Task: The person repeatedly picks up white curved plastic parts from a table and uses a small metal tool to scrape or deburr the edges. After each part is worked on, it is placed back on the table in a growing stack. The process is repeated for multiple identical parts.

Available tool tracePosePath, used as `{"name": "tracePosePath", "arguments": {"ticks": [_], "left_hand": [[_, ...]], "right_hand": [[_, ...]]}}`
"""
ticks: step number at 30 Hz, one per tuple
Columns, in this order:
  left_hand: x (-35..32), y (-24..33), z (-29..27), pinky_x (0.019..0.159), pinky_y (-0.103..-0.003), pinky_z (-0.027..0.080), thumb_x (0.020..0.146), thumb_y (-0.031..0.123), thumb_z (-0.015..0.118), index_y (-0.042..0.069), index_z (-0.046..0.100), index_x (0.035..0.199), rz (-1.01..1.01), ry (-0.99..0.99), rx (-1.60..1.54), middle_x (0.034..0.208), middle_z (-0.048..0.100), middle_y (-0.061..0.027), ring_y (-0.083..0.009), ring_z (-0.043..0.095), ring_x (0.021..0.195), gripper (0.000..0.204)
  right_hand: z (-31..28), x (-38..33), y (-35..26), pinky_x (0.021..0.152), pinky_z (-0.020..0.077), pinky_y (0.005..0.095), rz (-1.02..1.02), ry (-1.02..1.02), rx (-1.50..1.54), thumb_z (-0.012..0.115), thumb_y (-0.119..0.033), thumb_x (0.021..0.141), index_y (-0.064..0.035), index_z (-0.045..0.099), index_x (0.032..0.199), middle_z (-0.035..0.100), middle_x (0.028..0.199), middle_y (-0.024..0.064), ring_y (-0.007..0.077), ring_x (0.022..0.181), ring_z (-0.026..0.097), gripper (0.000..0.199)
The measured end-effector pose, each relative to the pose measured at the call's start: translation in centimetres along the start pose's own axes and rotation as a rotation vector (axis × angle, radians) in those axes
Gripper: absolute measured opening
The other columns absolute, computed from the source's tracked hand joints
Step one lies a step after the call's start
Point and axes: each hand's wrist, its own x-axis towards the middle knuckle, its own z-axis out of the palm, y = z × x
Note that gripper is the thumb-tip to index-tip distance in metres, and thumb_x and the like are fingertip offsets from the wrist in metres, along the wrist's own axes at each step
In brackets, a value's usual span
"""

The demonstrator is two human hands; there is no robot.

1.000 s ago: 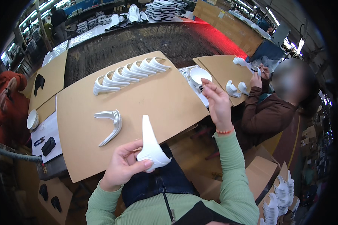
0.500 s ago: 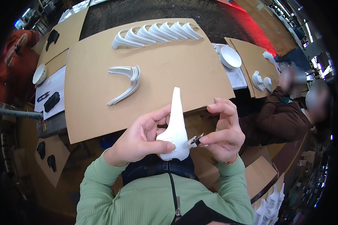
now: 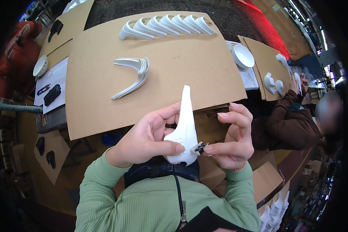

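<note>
My left hand [image 3: 137,141] is closed round a smooth white curved plastic part [image 3: 185,127], which tapers to a narrow tip at its upper end. Its thumb presses on the wide lower end, by a group of small raised dots. Thumb and forefinger of my right hand [image 3: 234,141] pinch a small dark-and-pale clip-like piece [image 3: 200,147] against the right edge of that part; its exact kind is unclear. The other right fingers are bent and lifted. Beyond my hands, a nested stack of similar white parts [image 3: 141,75] lies on the cardboard sheet [image 3: 96,108].
A row of white curved parts [image 3: 166,27] runs along the sheet's far edge. White bowls [image 3: 243,56] stand on both sides. Snips [image 3: 43,89] and a black case [image 3: 52,95] lie left. At right, a co-worker in a brown sleeve [image 3: 284,104] handles a white part.
The view has shifted slightly. My right hand's pinched piece has turned a little at the part's edge. The co-worker's hands have come into clearer sight, holding a white part.
</note>
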Motion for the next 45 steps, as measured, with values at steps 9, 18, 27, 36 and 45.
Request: {"name": "tracePosePath", "arguments": {"ticks": [9, 18, 27, 36, 45], "left_hand": [[-0.1, -0.1, 0.1, 0.096, -0.028, 0.043, 0.067, -0.007, 0.07, -0.005, 0.017, 0.145, 0.015, -0.023, -0.043, 0.131, 0.046, -0.0121, -0.0145, 0.053, 0.112, 0.094], [-0.3, -0.2, -0.1, 0.093, -0.027, 0.045, 0.069, -0.01, 0.066, -0.001, 0.009, 0.148, 0.049, -0.068, -0.011, 0.132, 0.044, -0.012, -0.0137, 0.053, 0.111, 0.097], [-0.6, -0.2, 0.1, 0.084, -0.025, 0.048, 0.076, -0.012, 0.058, 0.002, -0.001, 0.149, 0.078, -0.102, 0.076, 0.13, 0.044, -0.0125, -0.0128, 0.057, 0.102, 0.095], [-0.6, -0.2, 0.2, 0.08, -0.023, 0.048, 0.076, -0.011, 0.057, 0.003, -0.003, 0.149, 0.096, -0.091, 0.137, 0.128, 0.045, -0.0121, -0.0098, 0.055, 0.095, 0.096], [-0.8, -0.1, 0.0, 0.078, -0.023, 0.048, 0.075, -0.011, 0.057, 0.004, -0.005, 0.149, 0.067, -0.146, 0.148, 0.129, 0.044, -0.0124, -0.0101, 0.055, 0.096, 0.098]], "right_hand": [[0.5, 0.0, -0.4, 0.096, 0.0366, 0.0418, -0.064, 0.051, -0.127, 0.081, -0.013, 0.058, -0.0261, 0.073, 0.084, 0.057, 0.116, 0.0066, 0.0305, 0.119, 0.038, 0.03], [0.7, 0.1, -0.7, 0.09, 0.0389, 0.0431, -0.076, 0.057, -0.189, 0.081, -0.012, 0.056, -0.0244, 0.073, 0.085, 0.057, 0.113, 0.0051, 0.0296, 0.117, 0.039, 0.032], [0.7, 0.2, -1.3, 0.083, 0.0383, 0.0431, -0.077, 0.048, -0.274, 0.081, -0.011, 0.055, -0.0213, 0.071, 0.084, 0.058, 0.108, 0.002, 0.0288, 0.115, 0.04, 0.032], [0.9, 0.4, -1.7, 0.083, 0.0377, 0.0428, -0.07, 0.059, -0.388, 0.08, -0.011, 0.057, -0.0183, 0.07, 0.082, 0.058, 0.105, 0.0002, 0.0273, 0.112, 0.043, 0.028], [1.3, 0.7, -1.5, 0.08, 0.0388, 0.0413, -0.053, 0.095, -0.39, 0.08, -0.01, 0.059, -0.0162, 0.069, 0.079, 0.058, 0.104, 0.001, 0.0276, 0.112, 0.044, 0.023]]}}
